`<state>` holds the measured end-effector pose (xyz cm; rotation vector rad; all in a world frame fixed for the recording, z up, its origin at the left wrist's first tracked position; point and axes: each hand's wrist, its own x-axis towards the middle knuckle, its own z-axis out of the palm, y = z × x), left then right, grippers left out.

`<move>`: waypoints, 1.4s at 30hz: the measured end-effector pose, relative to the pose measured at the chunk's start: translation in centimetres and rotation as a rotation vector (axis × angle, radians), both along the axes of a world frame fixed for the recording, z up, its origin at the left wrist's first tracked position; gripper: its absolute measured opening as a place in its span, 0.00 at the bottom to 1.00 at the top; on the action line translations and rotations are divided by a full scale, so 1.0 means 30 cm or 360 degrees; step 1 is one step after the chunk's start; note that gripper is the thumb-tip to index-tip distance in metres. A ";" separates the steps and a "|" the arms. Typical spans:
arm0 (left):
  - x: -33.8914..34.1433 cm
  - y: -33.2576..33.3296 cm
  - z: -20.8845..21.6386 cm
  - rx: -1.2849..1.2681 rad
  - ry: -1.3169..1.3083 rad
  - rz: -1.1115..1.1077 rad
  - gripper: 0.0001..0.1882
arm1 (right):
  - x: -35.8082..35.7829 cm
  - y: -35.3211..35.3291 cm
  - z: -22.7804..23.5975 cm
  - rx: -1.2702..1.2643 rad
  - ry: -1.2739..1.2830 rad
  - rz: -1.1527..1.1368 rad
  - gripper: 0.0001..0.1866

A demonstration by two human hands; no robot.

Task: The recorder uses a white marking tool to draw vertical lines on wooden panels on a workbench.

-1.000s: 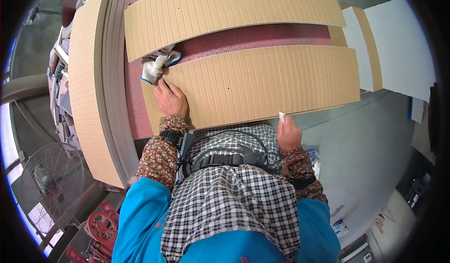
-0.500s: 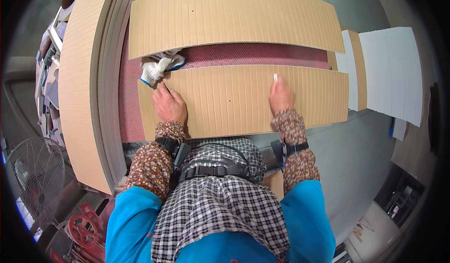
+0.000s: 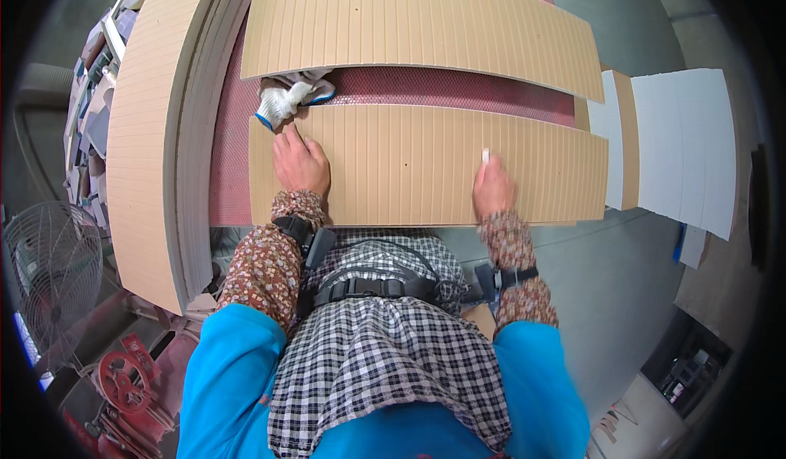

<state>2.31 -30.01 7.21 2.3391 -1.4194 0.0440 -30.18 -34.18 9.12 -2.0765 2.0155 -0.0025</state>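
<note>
A tan grooved panel (image 3: 385, 189) with a small dark hole lies in front of me. My left hand (image 3: 300, 162) rests on its left part with the fingers curled together, and what they hold, if anything, is hidden. Just beyond those fingertips lies a crumpled white work glove (image 3: 282, 103) with blue trim. Over the right part of the panel my right hand (image 3: 494, 187) is closed round a small white stick-like piece (image 3: 485, 156), whose end shows above the fingers; its kind is unclear. A second grooved panel (image 3: 426, 29) lies farther off, across a gap.
Red mesh-like covering (image 3: 393, 86) shows under the panels. A tall stack of similar panels (image 3: 139, 148) stands at left, with offcuts (image 3: 98, 115) beyond. White boards (image 3: 684, 144) lie at right. A fan (image 3: 53, 258) and a red handwheel (image 3: 125, 379) are at lower left.
My right hand has moved slightly nearer to me over the panel, still holding the white piece. The left hand keeps its place by the glove. The whole view has shifted a little.
</note>
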 end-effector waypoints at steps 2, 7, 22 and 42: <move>-0.001 0.002 -0.016 -0.0032 -0.0027 -0.0004 0.20 | -0.046 0.151 -0.002 0.0043 -0.0012 0.0024 0.11; 0.017 0.010 -0.022 -0.0036 -0.0074 0.0035 0.20 | -0.133 0.525 -0.030 0.0206 -0.0114 0.0042 0.09; 0.020 0.008 -0.026 -0.0008 -0.0103 -0.0011 0.20 | -0.016 0.458 0.029 -0.0058 -0.0222 -0.0119 0.10; 0.019 0.008 0.020 0.0078 0.0057 0.0038 0.20 | 0.164 -0.267 -0.007 -0.0120 -0.0018 -0.0030 0.10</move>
